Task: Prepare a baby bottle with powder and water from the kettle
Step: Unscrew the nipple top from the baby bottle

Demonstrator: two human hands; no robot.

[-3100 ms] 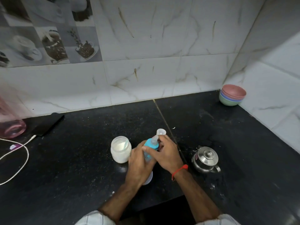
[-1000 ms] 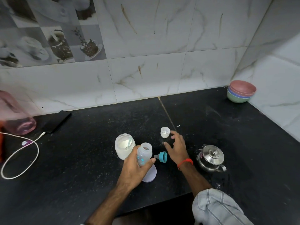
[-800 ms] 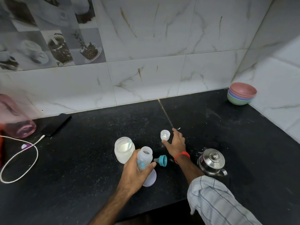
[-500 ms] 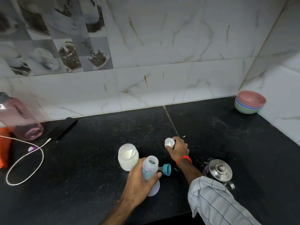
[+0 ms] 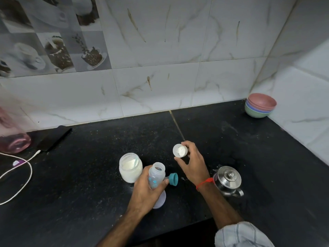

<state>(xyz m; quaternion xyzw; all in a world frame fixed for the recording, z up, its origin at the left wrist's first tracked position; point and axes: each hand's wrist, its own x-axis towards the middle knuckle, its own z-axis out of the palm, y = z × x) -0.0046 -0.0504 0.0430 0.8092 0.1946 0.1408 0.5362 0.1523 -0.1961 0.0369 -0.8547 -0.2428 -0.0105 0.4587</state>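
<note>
Between the two hands a teal nipple ring [image 5: 173, 179] lies on the black worktop [image 5: 89, 175], and a steel kettle [image 5: 228, 180] stands just beside the right wrist. The left hand [image 5: 147, 191] grips the clear, uncapped baby bottle [image 5: 156, 177], tilted, with an open powder jar [image 5: 130, 166] just beyond it. The right hand [image 5: 193, 163] pinches a small white cup of powder [image 5: 180, 151] above the worktop.

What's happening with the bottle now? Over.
Left hand grips clear open baby bottle. Right hand pinches small white powder cap. Nothing blocking bottle mouth.
</note>
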